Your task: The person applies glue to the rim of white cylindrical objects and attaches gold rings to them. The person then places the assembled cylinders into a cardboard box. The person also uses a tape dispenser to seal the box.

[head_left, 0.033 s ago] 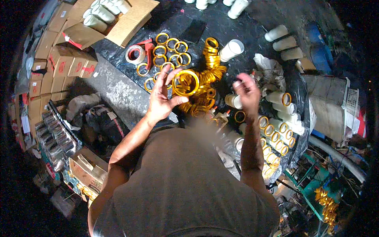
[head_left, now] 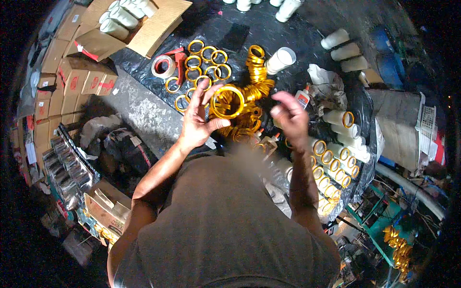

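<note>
In my left hand is a shiny gold ring, gripped upright between the thumb and fingers. My right hand is raised to the right of it, with curled fingers smeared by motion; whether they pinch anything cannot be made out. Below the held ring lies a heap of gold rings, which trails away to the far side in a stacked row. Several loose gold rings lie flat beyond my left hand. A small white glue bottle stands just beyond my right hand.
A white cylinder stands beyond the heap. White tubes tipped with gold rings lie in rows at the right. A tape roll sits beside a red dispenser. An open carton holds white cylinders; stacked boxes line the left.
My right hand has moved slightly left, nearer the held ring, uncovering the glue bottle behind it. My left hand keeps the ring in nearly the same place.
</note>
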`<state>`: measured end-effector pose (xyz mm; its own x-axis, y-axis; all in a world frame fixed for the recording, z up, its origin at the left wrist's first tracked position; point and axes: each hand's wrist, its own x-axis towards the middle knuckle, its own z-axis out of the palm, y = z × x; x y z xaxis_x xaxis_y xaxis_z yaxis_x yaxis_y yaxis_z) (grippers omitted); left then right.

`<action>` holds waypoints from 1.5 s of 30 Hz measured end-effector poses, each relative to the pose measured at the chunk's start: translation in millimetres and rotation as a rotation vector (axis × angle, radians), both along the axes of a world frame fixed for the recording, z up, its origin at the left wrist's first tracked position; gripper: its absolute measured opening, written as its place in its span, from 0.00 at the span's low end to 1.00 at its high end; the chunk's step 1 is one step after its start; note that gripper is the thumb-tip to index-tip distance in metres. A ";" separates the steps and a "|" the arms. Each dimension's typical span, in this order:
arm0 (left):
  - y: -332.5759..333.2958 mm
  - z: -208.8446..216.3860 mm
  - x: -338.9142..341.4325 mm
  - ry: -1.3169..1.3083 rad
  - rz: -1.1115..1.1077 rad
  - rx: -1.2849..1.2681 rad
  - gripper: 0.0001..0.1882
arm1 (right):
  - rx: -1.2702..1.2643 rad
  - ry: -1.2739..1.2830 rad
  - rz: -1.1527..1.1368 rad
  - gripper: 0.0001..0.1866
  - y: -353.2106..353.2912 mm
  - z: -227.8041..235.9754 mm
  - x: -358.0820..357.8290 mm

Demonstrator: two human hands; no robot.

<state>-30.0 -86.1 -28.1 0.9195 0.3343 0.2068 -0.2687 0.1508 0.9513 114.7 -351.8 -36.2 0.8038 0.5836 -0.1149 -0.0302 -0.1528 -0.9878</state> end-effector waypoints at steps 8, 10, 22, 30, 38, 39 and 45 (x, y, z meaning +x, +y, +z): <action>11.0 29.9 22.6 -0.023 -0.242 0.168 0.62 | 0.756 0.612 0.204 0.49 84.6 27.7 -59.8; 20.5 28.3 31.7 -0.060 -0.255 0.254 0.62 | 0.812 0.602 0.111 0.50 95.2 17.5 -57.3; 32.5 -29.7 72.7 0.277 -0.223 0.605 0.51 | -0.093 -0.128 -0.381 0.34 46.3 70.4 53.6; -34.3 -94.2 214.2 0.159 -0.090 0.636 0.44 | -0.833 -0.701 0.092 0.41 47.4 12.5 176.0; -56.7 -103.0 244.9 0.233 -0.089 0.473 0.39 | -0.920 -0.796 0.213 0.36 65.8 12.8 181.7; -57.5 -103.5 244.4 0.238 -0.076 0.502 0.39 | -0.950 -0.777 0.202 0.36 67.9 13.2 180.2; -57.7 -119.4 254.1 0.166 -0.048 0.569 0.40 | -1.059 -0.682 0.245 0.35 74.4 22.2 179.6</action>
<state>224.1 -143.8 -147.4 0.9662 0.1698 0.1938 -0.1154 -0.3871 0.9148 294.3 -277.4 -14.0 0.7681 0.6011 -0.2207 0.5719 -0.7990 -0.1858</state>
